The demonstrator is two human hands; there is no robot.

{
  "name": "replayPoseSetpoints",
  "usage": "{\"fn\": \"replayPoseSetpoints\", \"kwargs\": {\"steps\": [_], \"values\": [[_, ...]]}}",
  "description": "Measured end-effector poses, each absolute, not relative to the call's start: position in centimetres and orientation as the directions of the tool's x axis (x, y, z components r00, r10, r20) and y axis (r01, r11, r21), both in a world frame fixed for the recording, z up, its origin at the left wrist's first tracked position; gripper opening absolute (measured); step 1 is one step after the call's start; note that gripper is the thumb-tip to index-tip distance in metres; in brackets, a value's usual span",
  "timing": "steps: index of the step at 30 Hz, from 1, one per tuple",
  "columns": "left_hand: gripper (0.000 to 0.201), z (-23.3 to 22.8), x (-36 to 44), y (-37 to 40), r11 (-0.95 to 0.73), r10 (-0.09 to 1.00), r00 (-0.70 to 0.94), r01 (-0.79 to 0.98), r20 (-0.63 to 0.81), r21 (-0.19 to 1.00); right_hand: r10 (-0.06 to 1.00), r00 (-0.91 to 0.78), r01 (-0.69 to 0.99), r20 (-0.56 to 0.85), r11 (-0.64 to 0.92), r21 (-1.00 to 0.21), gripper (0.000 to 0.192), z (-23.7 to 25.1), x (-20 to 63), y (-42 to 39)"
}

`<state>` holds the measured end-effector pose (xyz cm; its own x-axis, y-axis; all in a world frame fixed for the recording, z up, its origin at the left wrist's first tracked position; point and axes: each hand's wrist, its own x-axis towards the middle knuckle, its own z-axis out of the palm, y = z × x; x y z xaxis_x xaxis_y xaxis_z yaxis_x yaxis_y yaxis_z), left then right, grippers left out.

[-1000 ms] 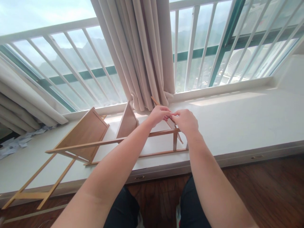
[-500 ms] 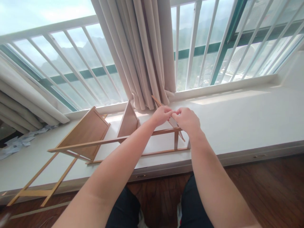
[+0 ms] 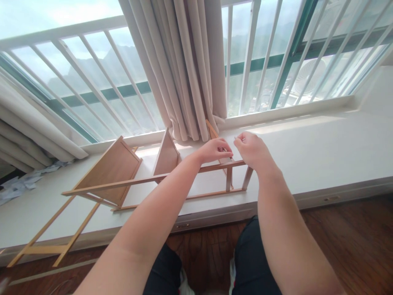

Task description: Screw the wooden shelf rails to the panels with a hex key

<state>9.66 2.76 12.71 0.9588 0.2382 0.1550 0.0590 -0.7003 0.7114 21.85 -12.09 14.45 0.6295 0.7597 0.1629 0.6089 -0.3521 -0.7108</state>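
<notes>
- Wooden shelf frame [image 3: 159, 178] is what we find in the head view, lying tipped over on the white window ledge [image 3: 322, 151], its long rails running left to right and its far end just below the curtain [image 3: 184, 69].
- We see two flat shelf boards [image 3: 107, 172] standing tilted within the frame, one at the left and a narrower one near the middle.
- We see our left hand [image 3: 215, 149] resting on the frame's right end, fingers curled down over the top rail and the slanted board beneath it; the grip looks closed on the wood, though the fingertips are hidden under the hand.
- We see our right hand [image 3: 253, 149] just beside the left, a small gap between the two, sitting above the frame's right corner post [image 3: 247, 178].
- Its thumb and forefinger are pinched together on something small and thin at the tips; we cannot tell what it is, as it is too small to make out.
- We see a second ladder-like wooden side piece [image 3: 52, 239] lying apart at the lower left, partly over the ledge's front edge.
- We see crumpled paper [image 3: 18, 184] at the far left of the ledge, beneath a second curtain.
- We see white window bars [image 3: 248, 53] behind the ledge, and dark wooden floor [image 3: 346, 241] below it, with our dark-clad knees at the bottom.
</notes>
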Motion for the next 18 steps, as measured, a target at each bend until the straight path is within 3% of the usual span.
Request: {"fn": "replayPoseSetpoints", "kwargs": {"steps": [13, 18], "values": [[0.017, 12.1, 10.3, 3.5, -0.715, 0.187, 0.964, 0.003, 0.187, 0.699, 0.870, 0.469, 0.686, 0.156, -0.247, -0.684, 0.020, 13.7, 19.0, -18.6], [0.016, 12.1, 10.5, 3.5, -0.719, 0.182, 0.964, -0.003, 0.193, 0.695, 0.884, 0.461, 0.673, 0.080, -0.289, -0.681, 0.018, 11.9, 18.5, -19.0]]}}
